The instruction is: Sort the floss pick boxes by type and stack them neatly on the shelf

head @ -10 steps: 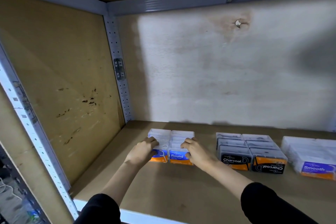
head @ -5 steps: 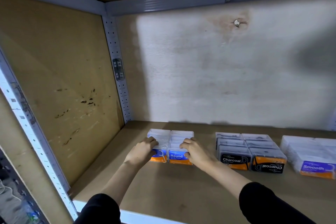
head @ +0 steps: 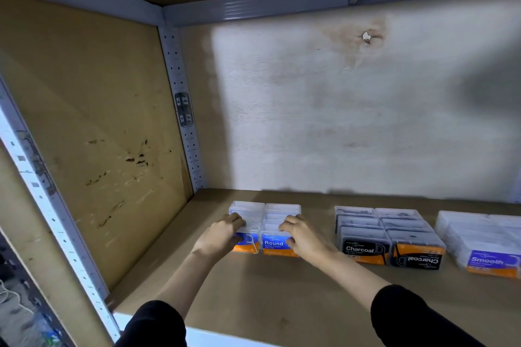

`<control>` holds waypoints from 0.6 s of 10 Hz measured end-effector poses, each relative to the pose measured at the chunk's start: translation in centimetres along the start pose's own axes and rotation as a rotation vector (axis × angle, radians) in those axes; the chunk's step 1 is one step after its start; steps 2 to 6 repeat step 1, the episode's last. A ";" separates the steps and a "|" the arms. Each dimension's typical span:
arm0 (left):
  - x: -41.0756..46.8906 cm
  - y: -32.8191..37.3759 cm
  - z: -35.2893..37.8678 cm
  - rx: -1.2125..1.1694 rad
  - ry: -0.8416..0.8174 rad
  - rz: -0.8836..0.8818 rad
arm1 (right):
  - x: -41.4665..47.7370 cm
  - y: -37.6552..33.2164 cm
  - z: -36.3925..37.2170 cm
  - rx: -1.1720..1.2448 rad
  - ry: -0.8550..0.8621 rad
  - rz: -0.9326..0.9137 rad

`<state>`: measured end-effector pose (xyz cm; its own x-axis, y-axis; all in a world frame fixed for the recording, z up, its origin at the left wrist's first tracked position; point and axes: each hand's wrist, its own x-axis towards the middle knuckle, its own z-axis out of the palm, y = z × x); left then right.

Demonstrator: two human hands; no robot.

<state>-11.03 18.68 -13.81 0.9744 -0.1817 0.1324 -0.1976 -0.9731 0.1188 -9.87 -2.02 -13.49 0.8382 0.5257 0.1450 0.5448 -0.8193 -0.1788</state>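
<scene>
Clear "Round" floss pick boxes with blue and orange labels stand in two rows at the left of the brown shelf board. My left hand grips the front box of the left row. My right hand grips the right side of the front box of the right row. A block of dark "Charcoal" boxes stands to the right, apart from the Round group; one front label there reads upside down. Further right are clear "Smooth" boxes with purple labels, cut off by the frame edge.
The shelf bay has a stained wooden side panel at left, a pale back wall and a grey metal beam overhead. A perforated upright stands in the back corner. Bare board lies behind and in front of the boxes.
Both hands stay on the Round boxes with only slight finger shifts; the boxes barely move.
</scene>
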 end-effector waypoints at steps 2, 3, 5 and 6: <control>-0.3 -0.2 -0.5 -0.008 0.008 0.023 | 0.0 0.0 -0.3 0.064 -0.006 0.014; -0.3 -0.2 -0.5 -0.008 0.008 0.023 | 0.0 0.0 -0.3 0.064 -0.006 0.014; -0.3 -0.2 -0.5 -0.008 0.008 0.023 | 0.0 0.0 -0.3 0.064 -0.006 0.014; -0.3 -0.2 -0.5 -0.008 0.008 0.023 | 0.0 0.0 -0.3 0.064 -0.006 0.014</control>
